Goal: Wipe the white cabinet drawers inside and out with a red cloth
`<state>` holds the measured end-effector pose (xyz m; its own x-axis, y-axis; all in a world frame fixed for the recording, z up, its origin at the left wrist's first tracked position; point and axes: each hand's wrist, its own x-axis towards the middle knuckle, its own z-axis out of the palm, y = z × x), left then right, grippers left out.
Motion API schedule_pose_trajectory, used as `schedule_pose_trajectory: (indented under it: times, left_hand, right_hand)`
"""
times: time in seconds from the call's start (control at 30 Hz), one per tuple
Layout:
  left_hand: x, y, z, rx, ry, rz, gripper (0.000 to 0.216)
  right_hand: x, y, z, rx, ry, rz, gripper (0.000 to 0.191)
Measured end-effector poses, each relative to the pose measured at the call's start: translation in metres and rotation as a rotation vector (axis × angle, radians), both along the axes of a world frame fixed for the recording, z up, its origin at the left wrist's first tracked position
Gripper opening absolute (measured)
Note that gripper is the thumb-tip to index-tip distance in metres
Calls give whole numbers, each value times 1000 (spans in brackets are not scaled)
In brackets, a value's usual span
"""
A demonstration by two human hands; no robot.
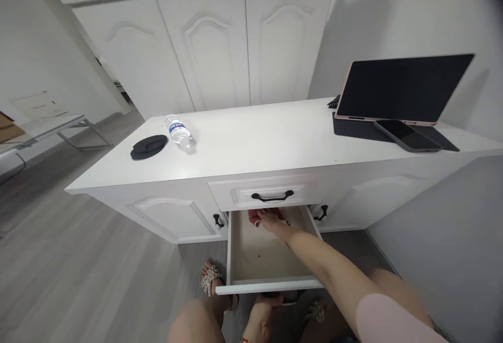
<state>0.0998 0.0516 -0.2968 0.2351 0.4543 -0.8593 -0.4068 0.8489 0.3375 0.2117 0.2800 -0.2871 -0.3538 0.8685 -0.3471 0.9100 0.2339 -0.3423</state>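
An open white drawer (251,267) juts out from the lower half of the cabinet. At its front, my left hand (262,309) is closed around the dark drawer handle (291,299); the drawer front partly hides the fingers. My right hand (270,220) reaches deep inside, closed on a red cloth (254,218) with pale edging near the back. Part of the cloth lies under the hand, and the cabinet hides the drawer's rear end. A few small dark specks dot the drawer bottom.
On the white countertop (251,141) lie a clear water bottle (179,131) and a flat black object (149,147) at left. A tablet or laptop screen (403,88) leans at right behind a phone (408,136). A closed upper drawer (226,193) sits above. My knees flank the open drawer.
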Motion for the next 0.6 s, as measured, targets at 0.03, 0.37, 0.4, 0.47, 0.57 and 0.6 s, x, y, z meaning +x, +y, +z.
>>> schedule_pose_trajectory:
  times: [0.03,0.37,0.4,0.47,0.57,0.6]
  left_hand:
    - [0,0,0,33,14,-10,41]
    - [-2,-8,-3,166,53,-49,18]
    - [-2,-8,-2,155,52,-51,18]
    - [-3,-8,1,127,44,-57,21]
    - [-4,-7,4,89,36,-65,23]
    - [-5,-6,4,74,16,-67,24]
  right_hand:
    - [10,-2,0,0,-4,-9,61]
    - [76,-36,5,-4,-69,-33,53]
    - [77,-40,6,-16,-79,-27,52]
    - [76,-50,9,-49,-103,-16,52]
    - [70,-68,12,-123,-159,-34,55]
    - [67,-75,14,-154,-180,-47,57]
